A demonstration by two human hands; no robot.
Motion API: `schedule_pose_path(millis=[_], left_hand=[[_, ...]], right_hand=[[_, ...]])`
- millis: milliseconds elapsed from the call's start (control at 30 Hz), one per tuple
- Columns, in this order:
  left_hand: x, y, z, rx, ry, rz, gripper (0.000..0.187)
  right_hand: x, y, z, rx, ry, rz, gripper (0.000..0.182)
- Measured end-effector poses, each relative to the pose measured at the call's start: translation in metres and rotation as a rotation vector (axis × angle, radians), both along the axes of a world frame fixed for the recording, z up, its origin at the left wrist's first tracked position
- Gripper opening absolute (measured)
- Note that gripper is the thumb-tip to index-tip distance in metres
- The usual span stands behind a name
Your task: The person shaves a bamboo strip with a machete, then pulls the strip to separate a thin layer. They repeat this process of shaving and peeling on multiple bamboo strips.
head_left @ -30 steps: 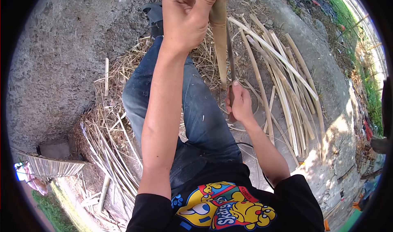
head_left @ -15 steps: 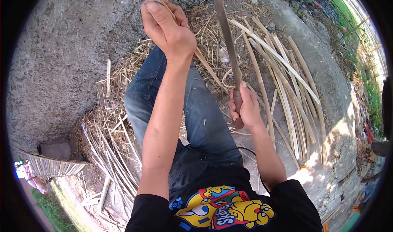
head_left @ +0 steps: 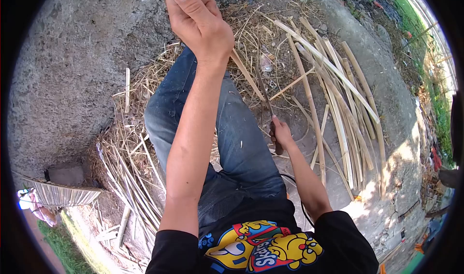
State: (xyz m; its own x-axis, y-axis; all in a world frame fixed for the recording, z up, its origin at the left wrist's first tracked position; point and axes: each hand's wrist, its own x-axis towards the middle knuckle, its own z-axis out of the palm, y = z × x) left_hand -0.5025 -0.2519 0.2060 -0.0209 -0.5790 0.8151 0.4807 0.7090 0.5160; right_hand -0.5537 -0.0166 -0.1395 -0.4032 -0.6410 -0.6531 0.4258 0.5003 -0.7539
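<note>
My left hand (head_left: 200, 25), at the top of the view, is wrapped round a pale bamboo strip (head_left: 247, 75). The strip slants down to the right past my knee. Below and to the right, my right hand (head_left: 281, 133) grips the dark handle of a long knife (head_left: 263, 88). The knife's blade points up and is seen nearly edge-on, close to the strip's lower end. A thin pale sliver (head_left: 292, 85) angles up to the right from beside the blade.
Several long bamboo strips (head_left: 345, 114) lie on the ground at the right. Another bundle of thin strips (head_left: 130, 187) is at the lower left. Shavings (head_left: 145, 88) surround my legs, and a rough concrete wall (head_left: 72, 66) stands at the left.
The knife has moved down and left, and its blade has turned from broadside to nearly edge-on. My left hand has shifted slightly upward with the strip. The thin sliver now shows beside the blade.
</note>
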Motion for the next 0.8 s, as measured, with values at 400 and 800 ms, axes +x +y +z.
schedule_pose_path(millis=[400,800], left_hand=[[0.000,0.021,0.012,0.340,0.265,-0.455,0.045],[0.016,0.005,0.006,-0.037,-0.127,-0.063,0.056]], right_hand=[[0.015,-0.003,-0.008,-0.348,0.078,0.016,0.056],[0.021,-0.012,0.082,-0.311,0.038,0.073,0.050]])
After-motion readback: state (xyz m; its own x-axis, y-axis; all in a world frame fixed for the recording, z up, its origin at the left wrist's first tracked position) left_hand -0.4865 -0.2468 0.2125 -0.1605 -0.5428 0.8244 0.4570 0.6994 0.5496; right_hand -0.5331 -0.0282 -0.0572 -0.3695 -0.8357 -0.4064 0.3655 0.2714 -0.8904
